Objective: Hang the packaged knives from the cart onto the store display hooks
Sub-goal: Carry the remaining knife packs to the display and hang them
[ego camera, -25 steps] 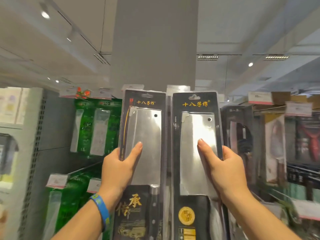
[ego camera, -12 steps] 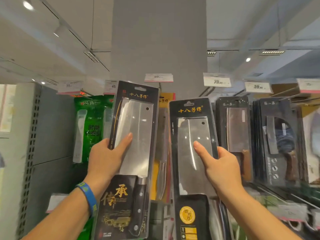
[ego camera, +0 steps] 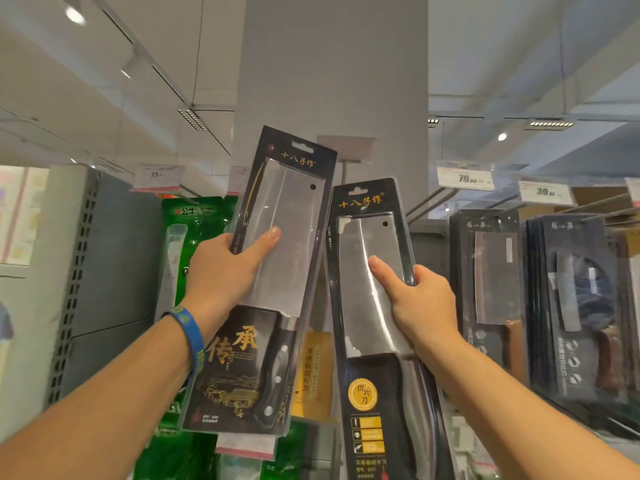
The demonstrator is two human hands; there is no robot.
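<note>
Packaged knives (ego camera: 289, 216) (ego camera: 365, 237) tight in both hands (ego camera: 221, 271) (ego camera: 426, 306)

Your left knife package (ego camera: 294, 216) and right knife package (ego camera: 356, 306) are black with gold lettering. Your wristband (ego camera: 190, 330) is blue; the packs behind (ego camera: 197, 216) are green.

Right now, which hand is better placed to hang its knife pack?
Probably the left hand: its tilted black cleaver pack with large gold calligraphy sits higher, hang slot level with the pale hook tag. The right hand holds its black cleaver pack with a round gold sticker lower.
</note>
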